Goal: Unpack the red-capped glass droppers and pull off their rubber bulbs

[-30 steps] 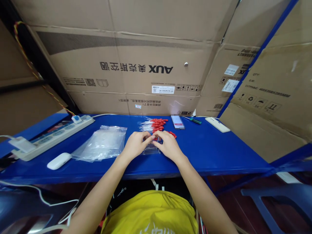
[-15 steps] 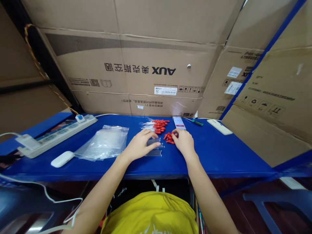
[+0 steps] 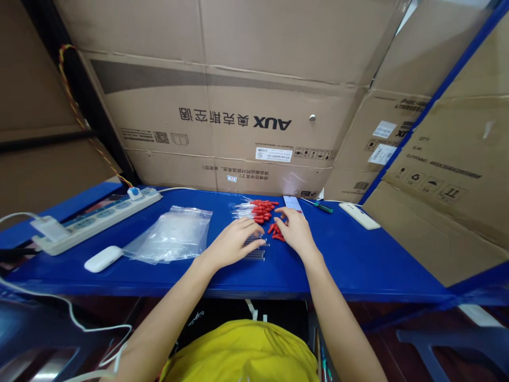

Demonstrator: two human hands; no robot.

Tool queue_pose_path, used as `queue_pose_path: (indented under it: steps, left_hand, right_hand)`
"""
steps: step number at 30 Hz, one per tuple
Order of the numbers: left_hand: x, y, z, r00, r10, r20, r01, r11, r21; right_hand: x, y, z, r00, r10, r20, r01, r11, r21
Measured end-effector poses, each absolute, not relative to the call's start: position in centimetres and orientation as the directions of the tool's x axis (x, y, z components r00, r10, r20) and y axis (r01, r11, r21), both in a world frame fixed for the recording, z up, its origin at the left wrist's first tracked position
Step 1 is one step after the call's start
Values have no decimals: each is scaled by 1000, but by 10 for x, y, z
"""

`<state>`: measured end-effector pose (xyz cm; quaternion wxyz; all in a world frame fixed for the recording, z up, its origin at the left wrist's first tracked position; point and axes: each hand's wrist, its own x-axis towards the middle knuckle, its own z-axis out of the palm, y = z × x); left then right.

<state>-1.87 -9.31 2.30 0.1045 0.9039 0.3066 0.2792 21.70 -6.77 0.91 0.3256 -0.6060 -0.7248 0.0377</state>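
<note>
Bulbs (image 3: pixel 276 232) lie loose just off the near right of the pile (image 3: pixel 260 210) of red-ended tubes, beside the right hand (image 3: pixel 295 229), the nearer of the two. That hand's thumb and forefinger are parted, with nothing seen between them. On the near side of the pile, bare tubes (image 3: pixel 256 254) lie partly under the left hand (image 3: pixel 237 241), long axes running left to right, one end toward the bulbs. Its thumb and fingertips stand apart over them; what the palm hides I cannot tell. The bulbs are red, short and turned in mixed directions; the bare tubes are clear, thin and straight, roughly side by side.
</note>
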Motion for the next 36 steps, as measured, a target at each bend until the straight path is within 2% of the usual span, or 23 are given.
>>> queue_pose_path:
  steps: [3,6,11,15,19,24,28,31,34,36]
  left_hand:
    - [-18,-92,22,650,604,461,502,-797,336]
    - [-19,-92,20,636,598,488,506,-800,322]
    - [-20,-92,20,619,611,493,538,-788,300]
    - [-20,-92,20,594,629,502,568,-769,293]
    - [-21,-90,20,530,657,536,594,-739,318]
    - [-22,-89,19,377,723,579,627,-659,415]
    - [-22,-90,17,302,773,558,648,-595,475]
    - [-23,-89,16,245,801,546,653,-553,518]
    - [-24,-87,15,231,823,519,671,-521,528]
    - [-24,-86,14,265,835,482,712,-507,485]
  right_hand:
    - [211,-44,23,-185,897,401,866,342,-364]
    - [206,-15,33,-204,906,370,890,330,-315]
    - [202,14,28,-205,933,295,874,310,-375]
    - [207,16,19,-226,916,331,851,351,-391]
    - [215,15,23,-146,884,443,767,384,-514]
    - [215,9,33,21,827,561,476,486,-733]
    - [200,-6,37,56,803,593,329,546,-770]
    - [187,-23,39,-96,794,600,396,584,-709]
    - [173,-42,39,-373,759,534,524,647,-554]
    - [164,-52,38,-479,739,474,574,672,-469]
